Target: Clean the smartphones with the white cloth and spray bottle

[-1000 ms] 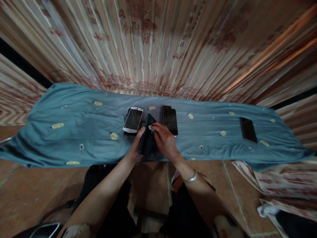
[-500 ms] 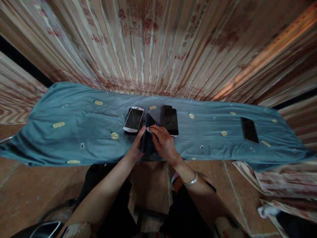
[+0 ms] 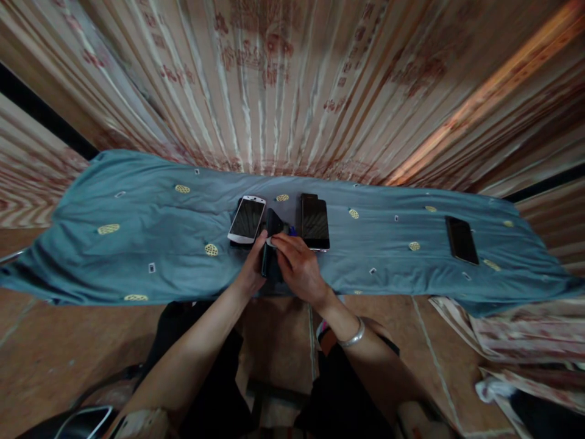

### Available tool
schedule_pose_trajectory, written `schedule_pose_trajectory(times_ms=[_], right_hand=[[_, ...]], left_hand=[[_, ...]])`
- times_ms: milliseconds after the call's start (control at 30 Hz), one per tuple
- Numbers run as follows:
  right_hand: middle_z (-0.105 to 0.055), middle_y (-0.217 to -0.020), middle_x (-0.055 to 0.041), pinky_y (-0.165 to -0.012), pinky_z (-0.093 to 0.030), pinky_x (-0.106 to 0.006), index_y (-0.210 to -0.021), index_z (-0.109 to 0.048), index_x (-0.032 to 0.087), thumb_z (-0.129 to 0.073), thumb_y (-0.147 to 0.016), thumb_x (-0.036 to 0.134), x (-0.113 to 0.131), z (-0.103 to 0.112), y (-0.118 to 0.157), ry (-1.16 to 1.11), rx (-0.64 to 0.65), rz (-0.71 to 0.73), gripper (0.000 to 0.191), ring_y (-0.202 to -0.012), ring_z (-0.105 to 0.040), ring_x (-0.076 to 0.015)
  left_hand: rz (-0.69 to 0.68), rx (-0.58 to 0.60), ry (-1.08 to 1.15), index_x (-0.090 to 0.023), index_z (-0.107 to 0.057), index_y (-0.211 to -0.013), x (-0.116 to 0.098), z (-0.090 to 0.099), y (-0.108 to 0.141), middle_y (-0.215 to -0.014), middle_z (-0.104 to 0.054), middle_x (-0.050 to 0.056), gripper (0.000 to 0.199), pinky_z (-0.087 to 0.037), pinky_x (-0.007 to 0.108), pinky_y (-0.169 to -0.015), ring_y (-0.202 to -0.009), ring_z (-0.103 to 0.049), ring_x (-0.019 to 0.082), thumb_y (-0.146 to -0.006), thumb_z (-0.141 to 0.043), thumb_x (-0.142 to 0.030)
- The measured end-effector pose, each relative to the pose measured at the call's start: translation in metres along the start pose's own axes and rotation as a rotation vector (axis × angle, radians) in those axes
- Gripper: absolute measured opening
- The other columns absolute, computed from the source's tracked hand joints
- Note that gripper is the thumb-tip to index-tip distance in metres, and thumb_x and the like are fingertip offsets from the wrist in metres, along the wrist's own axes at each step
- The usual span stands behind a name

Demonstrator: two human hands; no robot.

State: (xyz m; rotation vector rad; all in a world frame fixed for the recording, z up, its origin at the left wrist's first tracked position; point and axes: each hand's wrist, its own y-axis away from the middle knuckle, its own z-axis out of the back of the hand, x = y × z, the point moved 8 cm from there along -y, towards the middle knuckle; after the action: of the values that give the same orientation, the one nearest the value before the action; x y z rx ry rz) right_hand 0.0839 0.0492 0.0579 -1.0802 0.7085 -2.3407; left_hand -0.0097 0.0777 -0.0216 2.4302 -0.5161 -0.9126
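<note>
1. Holding a dark phone (image 3: 264,262) is the left hand (image 3: 251,269). Its fingers and thumb are closed around the phone, which is tipped up on its side.
2. The right hand (image 3: 299,268) has its fingers pinched together on a small pale thing (image 3: 269,241), right up against the dark phone. It is too small to tell what it is.
3. The dark phone is in front of the person, over the blue-green cloth (image 3: 137,244), between the white phone (image 3: 247,219) and the black phone (image 3: 315,223).
4. No brand name can be read on any phone. The little boxes printed on the cloth have dark marks in them, too tiny to read. The curtain (image 3: 274,110) has rows of small red marks, and I can't tell if they are letters.
5. The cloth has soft wrinkles and yellow spotty shapes. The white phone lies on something dark. The black phone lies partly over another dark thing. Another phone (image 3: 461,239) lies well apart, near the right end.
6. Something bright blue (image 3: 292,231) shows just beside the right hand.
7. The curtain hangs in folds behind the cloth, with an orange glow on the right. The floor (image 3: 388,317) is brown with pale lines. A silver bracelet (image 3: 353,334) is on the right wrist.
</note>
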Motion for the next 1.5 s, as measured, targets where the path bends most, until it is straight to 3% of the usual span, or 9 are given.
schedule_pose_trajectory(times_ms=[133, 267, 433, 600, 767, 1067, 1367, 1500], right_hand=[[-0.073, -0.123, -0.0115, -0.103, -0.056, -0.045, -0.130, -0.066, 0.024, -0.045, -0.102, 0.015, -0.002, -0.001, -0.001, -0.027, 0.037, -0.020, 0.036, -0.115, -0.067, -0.0241], [-0.073, -0.122, -0.0137, -0.102, -0.057, -0.046, -0.129, -0.066, 0.022, -0.044, -0.103, 0.016, -0.009, 0.004, -0.001, -0.024, 0.019, -0.020, 0.035, -0.115, -0.067, -0.0253], [-0.072, -0.124, -0.0109, -0.104, -0.056, -0.046, -0.130, -0.066, 0.025, -0.045, -0.102, 0.016, -0.015, 0.004, -0.001, -0.003, 0.040, -0.062, 0.036, -0.117, -0.066, -0.0240], [-0.073, -0.122, -0.0094, -0.102, -0.057, -0.041, -0.127, -0.067, 0.025, -0.047, -0.101, 0.014, -0.003, 0.004, -0.003, -0.015, 0.041, -0.003, 0.035, -0.114, -0.068, -0.0211], [-0.075, -0.117, -0.0081, -0.100, -0.057, -0.040, -0.124, -0.068, 0.025, -0.048, -0.100, 0.014, 0.002, 0.002, -0.003, -0.056, 0.067, 0.019, 0.033, -0.109, -0.070, -0.0205], [-0.075, -0.118, -0.0087, -0.101, -0.057, -0.041, -0.123, -0.069, 0.026, -0.048, -0.101, 0.017, -0.010, 0.009, -0.004, -0.024, 0.021, -0.037, 0.031, -0.111, -0.070, -0.0209], [-0.076, -0.116, -0.0087, -0.095, -0.059, -0.039, -0.118, -0.070, 0.025, -0.051, -0.098, 0.014, 0.006, 0.007, -0.001, -0.083, 0.054, 0.008, 0.029, -0.108, -0.071, -0.0201], [-0.076, -0.116, -0.0092, -0.097, -0.058, -0.039, -0.118, -0.070, 0.024, -0.051, -0.099, 0.014, 0.004, 0.010, -0.002, -0.070, 0.041, -0.001, 0.029, -0.109, -0.071, -0.0199]], left_hand=[[0.002, 0.020, 0.016, -0.010, -0.073, -0.091, 0.001, -0.003, -0.001, -0.090, -0.076, 0.007, 0.021, -0.054, 0.026, -0.095, -0.101, -0.072, 0.019, -0.094, -0.061, -0.027], [-0.015, 0.024, 0.001, -0.013, -0.073, -0.084, 0.005, -0.007, 0.000, -0.076, -0.072, 0.001, 0.024, -0.054, 0.022, -0.087, -0.082, -0.071, 0.014, -0.097, -0.056, -0.023], [-0.031, 0.067, 0.000, -0.013, -0.073, -0.085, 0.007, -0.011, 0.002, -0.076, -0.071, 0.000, 0.024, -0.053, 0.020, -0.084, -0.075, -0.068, 0.010, -0.098, -0.053, -0.020], [-0.028, 0.002, 0.014, -0.012, -0.072, -0.086, 0.001, -0.002, -0.003, -0.074, -0.071, 0.001, 0.024, -0.053, 0.023, -0.089, -0.086, -0.070, 0.014, -0.098, -0.053, -0.022], [0.009, 0.046, 0.012, -0.013, -0.071, -0.083, -0.002, -0.002, -0.006, -0.079, -0.073, 0.003, 0.022, -0.054, 0.028, -0.091, -0.096, -0.072, 0.020, -0.090, -0.066, -0.032], [-0.068, 0.037, 0.035, -0.017, -0.070, -0.080, 0.006, -0.005, -0.004, -0.065, -0.064, -0.005, 0.014, -0.052, 0.021, -0.085, -0.076, -0.067, 0.011, -0.091, -0.062, -0.016], [-0.076, 0.027, 0.024, -0.014, -0.073, -0.091, -0.009, 0.000, -0.009, -0.081, -0.074, 0.001, 0.018, -0.052, 0.025, -0.094, -0.095, -0.071, 0.015, -0.094, -0.061, -0.027], [-0.032, 0.050, 0.021, -0.013, -0.072, -0.085, -0.004, -0.006, -0.004, -0.071, -0.069, -0.001, 0.018, -0.052, 0.026, -0.092, -0.083, -0.069, 0.015, -0.094, -0.062, -0.026]])
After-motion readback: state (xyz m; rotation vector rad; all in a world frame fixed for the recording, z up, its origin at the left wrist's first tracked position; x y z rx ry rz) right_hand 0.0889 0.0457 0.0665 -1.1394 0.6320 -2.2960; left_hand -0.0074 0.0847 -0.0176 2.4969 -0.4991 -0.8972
